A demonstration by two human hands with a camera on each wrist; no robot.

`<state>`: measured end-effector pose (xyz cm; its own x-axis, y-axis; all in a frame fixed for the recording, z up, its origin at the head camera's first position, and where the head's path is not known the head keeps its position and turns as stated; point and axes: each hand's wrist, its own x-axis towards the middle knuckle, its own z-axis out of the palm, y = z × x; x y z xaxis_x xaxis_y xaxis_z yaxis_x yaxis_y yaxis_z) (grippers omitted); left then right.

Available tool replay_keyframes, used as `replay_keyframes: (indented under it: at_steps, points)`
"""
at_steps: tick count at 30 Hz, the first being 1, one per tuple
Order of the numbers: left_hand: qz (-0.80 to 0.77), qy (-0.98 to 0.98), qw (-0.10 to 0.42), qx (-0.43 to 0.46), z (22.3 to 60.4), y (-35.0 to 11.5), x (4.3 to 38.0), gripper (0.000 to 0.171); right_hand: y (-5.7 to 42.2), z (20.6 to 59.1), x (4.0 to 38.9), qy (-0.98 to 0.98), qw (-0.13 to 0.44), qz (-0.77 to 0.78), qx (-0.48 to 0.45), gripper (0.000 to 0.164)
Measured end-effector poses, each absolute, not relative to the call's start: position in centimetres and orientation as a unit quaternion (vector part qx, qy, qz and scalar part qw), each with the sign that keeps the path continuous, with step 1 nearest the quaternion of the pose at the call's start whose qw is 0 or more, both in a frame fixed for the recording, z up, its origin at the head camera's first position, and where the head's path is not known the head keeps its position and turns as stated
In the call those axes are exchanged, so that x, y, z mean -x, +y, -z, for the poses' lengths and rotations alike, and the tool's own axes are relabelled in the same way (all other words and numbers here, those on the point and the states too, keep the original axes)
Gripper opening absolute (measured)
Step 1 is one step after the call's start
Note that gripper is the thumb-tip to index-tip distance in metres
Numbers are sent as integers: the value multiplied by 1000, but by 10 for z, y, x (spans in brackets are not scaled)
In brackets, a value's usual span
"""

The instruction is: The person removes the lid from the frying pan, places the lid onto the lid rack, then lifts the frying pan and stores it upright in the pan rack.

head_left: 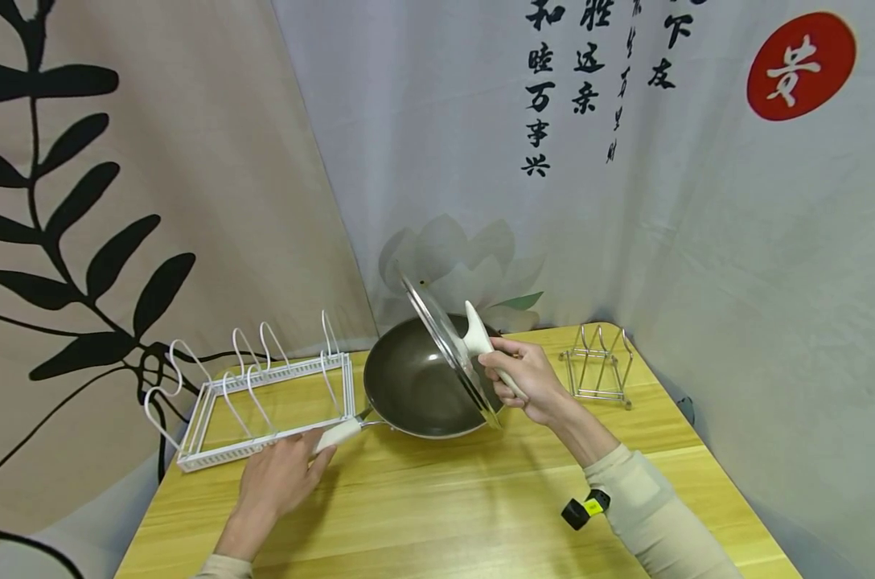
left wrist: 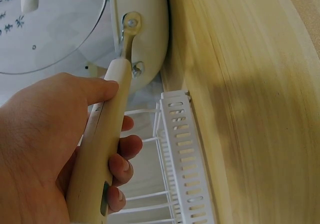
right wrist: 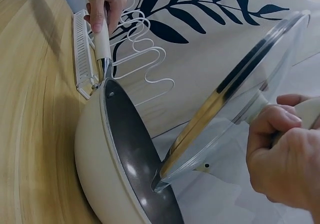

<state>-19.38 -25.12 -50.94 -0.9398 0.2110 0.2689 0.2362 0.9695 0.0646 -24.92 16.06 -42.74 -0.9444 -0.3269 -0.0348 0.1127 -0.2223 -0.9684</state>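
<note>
A wok (head_left: 416,386) with a dark inside and a cream outside stands on the table. My left hand (head_left: 281,473) grips its cream handle (left wrist: 102,129), thumb along the top and fingers curled beneath, in the left wrist view. My right hand (head_left: 527,378) holds the glass lid (head_left: 441,330) by its cream knob (head_left: 478,338). The lid is steeply tilted over the wok's right side. In the right wrist view the lid's lower edge (right wrist: 161,181) overlaps the wok's opening, and fingers wrap the knob.
A white wire rack (head_left: 264,446) with upright loops stands left of the wok, close beside the handle. A small metal wire rack (head_left: 598,366) sits at the table's back right. Fabric curtains (head_left: 437,161) hang behind the wooden table (head_left: 437,515).
</note>
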Motion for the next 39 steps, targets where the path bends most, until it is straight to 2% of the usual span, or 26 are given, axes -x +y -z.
replay_keyframes:
  at_steps: [29,39]
  points:
    - [46,-982,138,117,508,-249,194,35,170,427,248,550,149,818,77,52]
    - [42,-986,118,110,507,-249,193,37,175,426,246,536,144,829,67,52]
